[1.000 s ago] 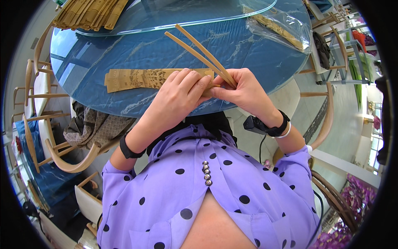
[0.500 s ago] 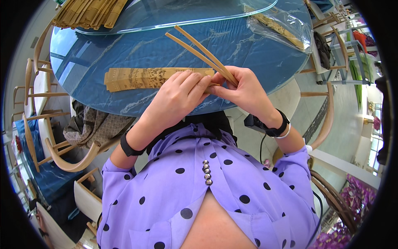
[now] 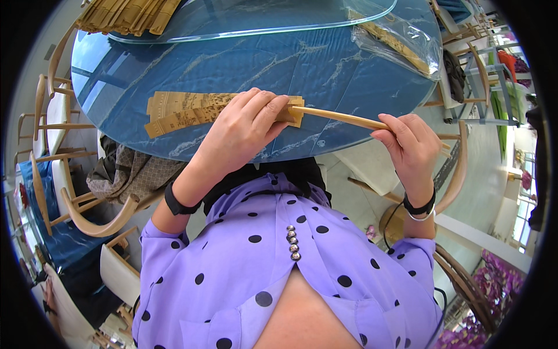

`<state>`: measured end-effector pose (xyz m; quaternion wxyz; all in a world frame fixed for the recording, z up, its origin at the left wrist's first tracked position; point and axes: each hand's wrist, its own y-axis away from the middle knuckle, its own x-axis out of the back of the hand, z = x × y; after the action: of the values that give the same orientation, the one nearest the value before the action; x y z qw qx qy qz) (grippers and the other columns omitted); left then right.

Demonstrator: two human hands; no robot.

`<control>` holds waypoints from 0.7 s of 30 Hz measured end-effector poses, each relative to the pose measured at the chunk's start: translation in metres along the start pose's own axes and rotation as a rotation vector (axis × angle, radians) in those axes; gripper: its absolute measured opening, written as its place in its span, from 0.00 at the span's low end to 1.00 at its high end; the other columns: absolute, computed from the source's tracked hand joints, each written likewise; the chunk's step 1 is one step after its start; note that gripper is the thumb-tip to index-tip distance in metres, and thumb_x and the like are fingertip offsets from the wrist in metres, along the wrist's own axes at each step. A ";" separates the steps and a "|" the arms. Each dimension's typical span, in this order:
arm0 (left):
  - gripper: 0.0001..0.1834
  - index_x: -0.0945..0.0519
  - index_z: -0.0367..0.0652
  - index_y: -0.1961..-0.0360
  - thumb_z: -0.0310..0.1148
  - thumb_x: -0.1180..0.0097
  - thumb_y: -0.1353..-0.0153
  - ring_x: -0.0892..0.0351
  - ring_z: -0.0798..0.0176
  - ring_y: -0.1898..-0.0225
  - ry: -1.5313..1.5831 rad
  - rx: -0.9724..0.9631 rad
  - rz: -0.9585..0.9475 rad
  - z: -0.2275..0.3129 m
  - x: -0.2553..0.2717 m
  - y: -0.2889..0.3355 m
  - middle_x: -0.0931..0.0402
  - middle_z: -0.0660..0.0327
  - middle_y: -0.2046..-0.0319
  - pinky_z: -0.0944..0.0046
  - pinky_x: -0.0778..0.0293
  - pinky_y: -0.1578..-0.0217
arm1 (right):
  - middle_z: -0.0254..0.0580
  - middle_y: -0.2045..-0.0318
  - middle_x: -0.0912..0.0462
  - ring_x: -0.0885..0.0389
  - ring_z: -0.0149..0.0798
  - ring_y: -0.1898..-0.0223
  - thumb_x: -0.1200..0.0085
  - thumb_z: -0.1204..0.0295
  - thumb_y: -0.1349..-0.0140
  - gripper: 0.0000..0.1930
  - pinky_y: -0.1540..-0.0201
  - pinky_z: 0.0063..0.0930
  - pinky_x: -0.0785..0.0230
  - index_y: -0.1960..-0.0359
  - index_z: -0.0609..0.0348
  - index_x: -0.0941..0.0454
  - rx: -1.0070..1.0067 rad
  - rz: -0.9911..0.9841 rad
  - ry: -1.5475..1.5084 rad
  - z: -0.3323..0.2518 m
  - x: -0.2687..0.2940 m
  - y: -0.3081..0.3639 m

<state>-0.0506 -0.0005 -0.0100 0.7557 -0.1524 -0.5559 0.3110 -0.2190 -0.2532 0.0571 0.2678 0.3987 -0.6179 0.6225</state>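
Observation:
My left hand (image 3: pixel 247 122) is closed round a brown printed paper chopstick sleeve (image 3: pixel 168 124) at the table's near edge. More brown paper sleeves (image 3: pixel 165 101) lie flat beneath it on the table, their right ends showing past my fingers. Out to the right, my right hand (image 3: pixel 415 142) pinches a pair of light wooden chopsticks (image 3: pixel 340 117) between thumb and fingers. They reach leftward, nearly level, with their far ends at the open right end of the held sleeve. Whether the tips are inside it is hard to make out. Chopstick ends also stick out behind my right hand.
A blue marbled round table (image 3: pixel 244 64) carries a raised glass disc (image 3: pixel 279 32). A pile of brown paper sleeves (image 3: pixel 128 14) is at the far left. A clear plastic bag (image 3: pixel 401 46) with a brown bundle lies far right. Wooden chairs (image 3: pixel 104 224) stand around.
My right hand has moved right and down, swinging the chopsticks from upright and slanted to nearly level, ends at the sleeve. The held sleeve has tilted, its left end lower.

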 end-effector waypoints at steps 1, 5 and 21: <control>0.24 0.22 0.36 0.48 0.28 0.29 0.46 0.20 0.51 0.57 0.013 0.027 -0.008 0.001 0.000 0.001 0.21 0.54 0.58 0.54 0.21 0.54 | 0.35 0.78 0.24 0.25 0.35 0.78 0.29 0.62 0.44 0.15 0.79 0.29 0.36 0.63 0.59 0.14 0.008 -0.032 0.029 -0.001 0.001 0.000; 0.25 0.22 0.39 0.45 0.27 0.29 0.45 0.20 0.51 0.57 0.033 0.053 -0.017 0.001 0.000 0.001 0.21 0.55 0.59 0.54 0.21 0.54 | 0.34 0.79 0.27 0.25 0.36 0.79 0.29 0.61 0.44 0.15 0.79 0.30 0.36 0.63 0.58 0.15 -0.003 -0.134 0.105 -0.008 0.001 -0.001; 0.22 0.23 0.37 0.46 0.29 0.33 0.40 0.24 0.48 0.57 0.302 0.177 -0.115 0.000 0.006 -0.002 0.26 0.54 0.58 0.53 0.24 0.53 | 0.37 0.82 0.29 0.28 0.39 0.83 0.31 0.55 0.43 0.18 0.80 0.32 0.38 0.66 0.58 0.15 -0.075 -0.230 -0.070 0.000 -0.017 -0.004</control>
<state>-0.0489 0.0020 -0.0049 0.8575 -0.0983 -0.4145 0.2884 -0.2064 -0.2505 0.0450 0.3302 0.4782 -0.5999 0.5499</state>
